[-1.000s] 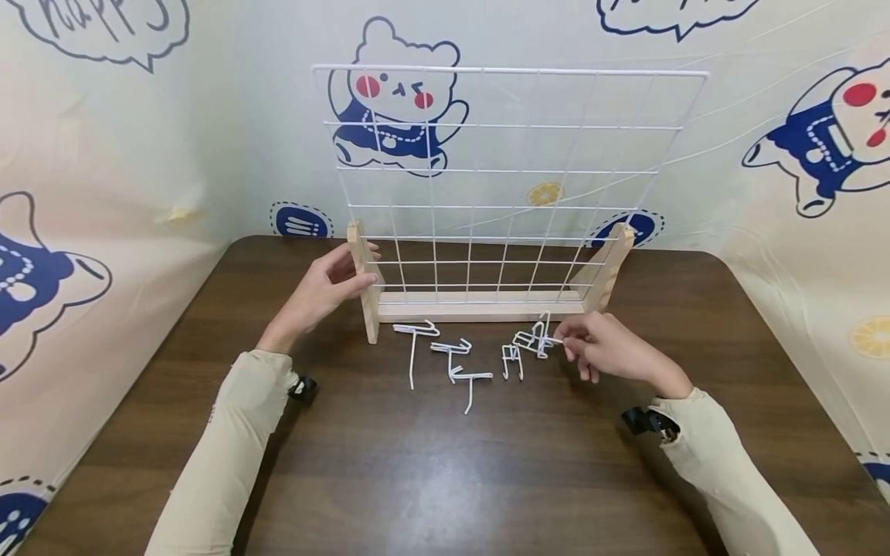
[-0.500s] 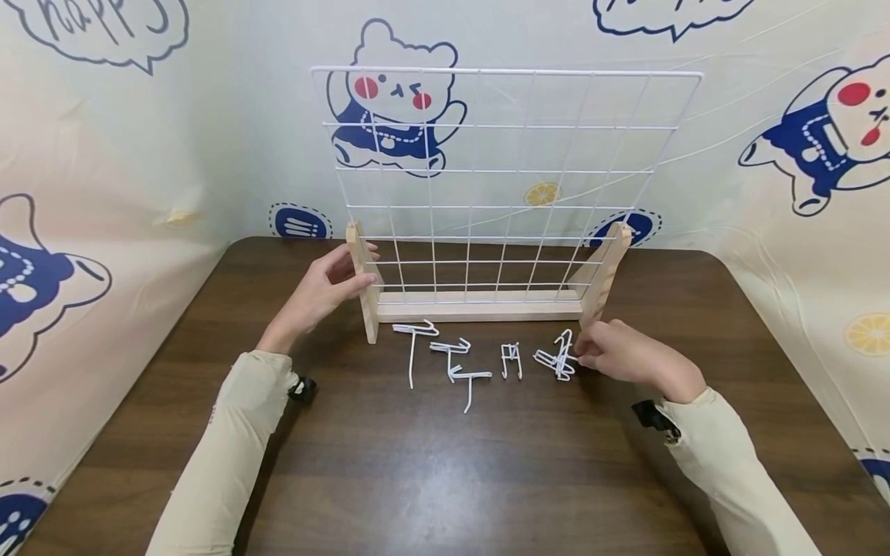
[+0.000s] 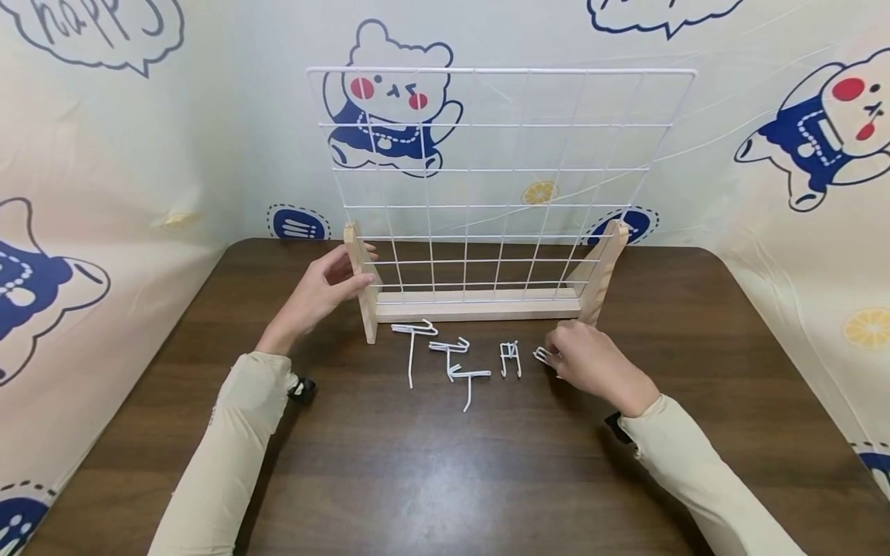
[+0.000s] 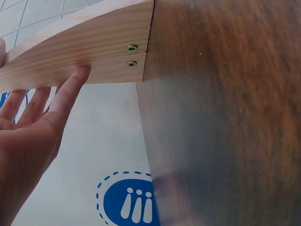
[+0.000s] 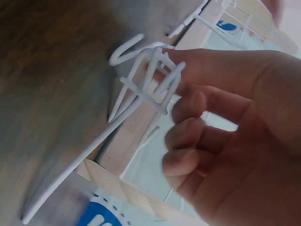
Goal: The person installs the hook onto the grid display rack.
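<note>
I see my left hand (image 3: 321, 292) resting against the left wooden upright (image 3: 363, 282) of the white wire grid panel (image 3: 497, 181), which stands in a pale pine base (image 3: 478, 306) toward the back of the dark brown wooden tabletop (image 3: 445, 463). In the left wrist view the fingers (image 4: 70, 92) lie straight along the side of the wood, just below two screw heads (image 4: 131, 55); the grip there is released, only touching the upright, not curled round it.

My right hand (image 3: 591, 361) sits low on the tabletop just in front of the right end of the base. Its grip is closed in a pinch on a small cluster of white wire hooks (image 5: 150, 82). The right wrist view shows thumb and forefinger holding the tangle of bent wire, with the other fingers (image 5: 186, 136) curled beneath, and a long straight white wire prong (image 5: 77, 162) slanting away toward the tabletop. From the head view only a little of that cluster (image 3: 544, 356) shows at the fingertips, near the surface; I cannot tell whether it touches the wood.

More white wire hooks lie loose on the tabletop between my hands: a long T-shaped one (image 3: 413, 349) nearest the left upright, two shorter ones (image 3: 460, 371) beside it, and a small squared one (image 3: 511, 360) just left of my right hand.
</note>
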A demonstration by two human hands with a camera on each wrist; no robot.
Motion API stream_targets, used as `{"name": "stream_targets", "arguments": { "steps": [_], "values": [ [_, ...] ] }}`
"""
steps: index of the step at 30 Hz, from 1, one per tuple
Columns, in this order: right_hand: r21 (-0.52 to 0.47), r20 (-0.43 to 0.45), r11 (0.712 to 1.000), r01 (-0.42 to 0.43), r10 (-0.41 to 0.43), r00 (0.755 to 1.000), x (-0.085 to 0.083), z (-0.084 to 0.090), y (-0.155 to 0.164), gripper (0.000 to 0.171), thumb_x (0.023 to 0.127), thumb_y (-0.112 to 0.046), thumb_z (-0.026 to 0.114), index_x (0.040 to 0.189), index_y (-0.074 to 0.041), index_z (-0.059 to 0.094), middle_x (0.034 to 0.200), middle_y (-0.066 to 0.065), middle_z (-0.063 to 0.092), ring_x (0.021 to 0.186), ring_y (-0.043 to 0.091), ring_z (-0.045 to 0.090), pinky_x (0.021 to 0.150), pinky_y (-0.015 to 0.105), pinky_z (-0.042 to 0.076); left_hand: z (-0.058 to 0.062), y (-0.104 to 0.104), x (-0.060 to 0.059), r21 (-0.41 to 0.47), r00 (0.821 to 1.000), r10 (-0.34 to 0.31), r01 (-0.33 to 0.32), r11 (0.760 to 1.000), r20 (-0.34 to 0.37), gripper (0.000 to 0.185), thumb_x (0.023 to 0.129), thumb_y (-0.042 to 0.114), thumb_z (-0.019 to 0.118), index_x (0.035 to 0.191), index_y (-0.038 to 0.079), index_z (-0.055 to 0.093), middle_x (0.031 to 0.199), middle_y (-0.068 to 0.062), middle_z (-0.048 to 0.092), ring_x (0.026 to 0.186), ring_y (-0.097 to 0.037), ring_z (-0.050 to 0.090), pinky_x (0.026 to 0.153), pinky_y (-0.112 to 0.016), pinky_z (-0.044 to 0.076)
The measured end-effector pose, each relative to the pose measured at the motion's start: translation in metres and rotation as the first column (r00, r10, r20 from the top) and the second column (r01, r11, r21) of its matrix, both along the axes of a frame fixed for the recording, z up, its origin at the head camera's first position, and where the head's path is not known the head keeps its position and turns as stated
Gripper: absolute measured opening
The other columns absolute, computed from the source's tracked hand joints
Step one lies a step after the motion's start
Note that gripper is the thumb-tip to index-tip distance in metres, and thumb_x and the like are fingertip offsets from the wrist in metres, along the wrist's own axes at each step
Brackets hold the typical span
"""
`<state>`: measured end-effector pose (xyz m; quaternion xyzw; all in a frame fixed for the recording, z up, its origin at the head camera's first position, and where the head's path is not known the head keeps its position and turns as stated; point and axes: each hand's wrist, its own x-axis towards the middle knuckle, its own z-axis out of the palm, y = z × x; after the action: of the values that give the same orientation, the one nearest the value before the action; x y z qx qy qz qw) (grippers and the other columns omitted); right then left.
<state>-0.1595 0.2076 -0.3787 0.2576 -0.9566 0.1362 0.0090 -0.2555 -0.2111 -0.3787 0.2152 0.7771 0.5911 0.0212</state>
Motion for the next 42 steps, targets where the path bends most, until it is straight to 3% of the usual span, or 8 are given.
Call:
{"name": "stream_targets", "arguments": {
  "steps": [3, 8, 17, 21, 28, 30, 35, 42],
  "values": [
    [-0.153, -0.064, 0.987, -0.058, 0.049, 0.997, -0.005, 0.002, 0.005, 0.015, 0.085, -0.004, 0.076, 0.073, -0.012, 0.072, 0.068, -0.005, 0.059, 0.066, 0.012, 0.053, 0.057, 0.031, 0.046, 0.0, 0.001, -0.001, 0.001, 1.0, 0.0, 0.0, 1.0, 0.007, 0.048, 0.095, 0.015, 0.068, 0.14, 0.016, 0.052, 0.138, -0.01, 0.056, 0.126, -0.032, 0.054, 0.094, -0.036, 0.054],
    [-0.37, -0.198, 0.915, -0.16, 0.091, 0.976, -0.012, 0.008, 0.011, 0.009, 0.084, -0.001, 0.078, 0.088, -0.009, 0.079, 0.085, -0.001, 0.072, 0.08, 0.013, 0.064, 0.068, 0.035, 0.054, 0.006, 0.003, 0.001, -0.017, 1.0, 0.008, -0.007, 1.0, 0.022, 0.048, 0.096, 0.014, 0.067, 0.141, 0.013, 0.051, 0.139, -0.012, 0.055, 0.127, -0.033, 0.053, 0.094, -0.037, 0.053],
    [-0.489, -0.314, 0.87, -0.059, -0.112, 0.943, -0.025, -0.01, 0.013, 0.008, 0.084, -0.002, 0.078, 0.092, -0.004, 0.079, 0.086, 0.007, 0.076, 0.072, 0.013, 0.068, 0.062, 0.019, 0.054, 0.02, 0.008, 0.016, -0.019, 0.999, 0.011, -0.011, 1.0, 0.038, 0.049, 0.096, 0.016, 0.067, 0.141, 0.01, 0.05, 0.139, -0.014, 0.055, 0.127, -0.034, 0.053, 0.095, -0.036, 0.053],
    [-0.451, -0.341, 0.892, -0.043, -0.127, 0.931, -0.028, -0.018, 0.018, 0.008, 0.084, 0.0, 0.078, 0.091, -0.002, 0.077, 0.084, 0.008, 0.075, 0.07, 0.015, 0.068, 0.062, 0.033, 0.057, 0.021, 0.008, 0.016, -0.029, 0.999, 0.015, -0.014, 0.999, 0.04, 0.049, 0.096, 0.017, 0.068, 0.141, 0.011, 0.05, 0.139, -0.014, 0.055, 0.127, -0.032, 0.053, 0.095, -0.037, 0.052],
    [-0.213, -0.449, 0.968, -0.136, 0.027, 0.893, -0.031, -0.021, 0.025, 0.012, 0.084, 0.007, 0.071, 0.087, -0.005, 0.071, 0.08, 0.005, 0.07, 0.068, 0.019, 0.065, 0.064, 0.04, 0.056, 0.021, 0.008, 0.015, -0.02, 0.999, 0.02, -0.019, 1.0, 0.042, 0.048, 0.096, 0.015, 0.067, 0.14, 0.01, 0.051, 0.138, -0.013, 0.055, 0.128, -0.033, 0.053, 0.095, -0.038, 0.052],
    [-0.19, -0.44, 0.971, -0.143, 0.046, 0.897, -0.03, -0.018, 0.025, 0.011, 0.085, 0.005, 0.071, 0.086, -0.005, 0.071, 0.077, 0.003, 0.068, 0.066, 0.017, 0.063, 0.062, 0.039, 0.055, 0.02, 0.008, 0.016, -0.019, 0.999, 0.018, -0.018, 1.0, 0.046, 0.048, 0.096, 0.014, 0.067, 0.14, 0.009, 0.05, 0.139, -0.015, 0.055, 0.128, -0.035, 0.052, 0.095, -0.037, 0.052],
    [-0.295, -0.379, 0.942, -0.163, 0.041, 0.924, -0.02, -0.003, 0.022, 0.008, 0.083, 0.0, 0.077, 0.088, -0.006, 0.076, 0.077, 0.002, 0.072, 0.061, 0.012, 0.061, 0.055, 0.033, 0.053, 0.02, 0.008, 0.017, -0.029, 0.998, 0.016, -0.014, 0.999, 0.054, 0.049, 0.096, 0.015, 0.067, 0.141, 0.01, 0.049, 0.14, -0.015, 0.054, 0.128, -0.035, 0.053, 0.096, -0.039, 0.052],
    [-0.082, -0.504, 0.984, -0.158, 0.096, 0.858, -0.02, -0.001, 0.025, 0.014, 0.083, 0.006, 0.071, 0.076, -0.006, 0.066, 0.065, 0.001, 0.06, 0.056, 0.019, 0.057, 0.051, 0.04, 0.051, 0.022, 0.008, 0.017, -0.047, 0.999, 0.027, -0.025, 0.999, 0.047, 0.05, 0.096, 0.016, 0.067, 0.142, 0.012, 0.049, 0.14, -0.012, 0.054, 0.129, -0.032, 0.052, 0.097, -0.044, 0.05]
  ]
}}
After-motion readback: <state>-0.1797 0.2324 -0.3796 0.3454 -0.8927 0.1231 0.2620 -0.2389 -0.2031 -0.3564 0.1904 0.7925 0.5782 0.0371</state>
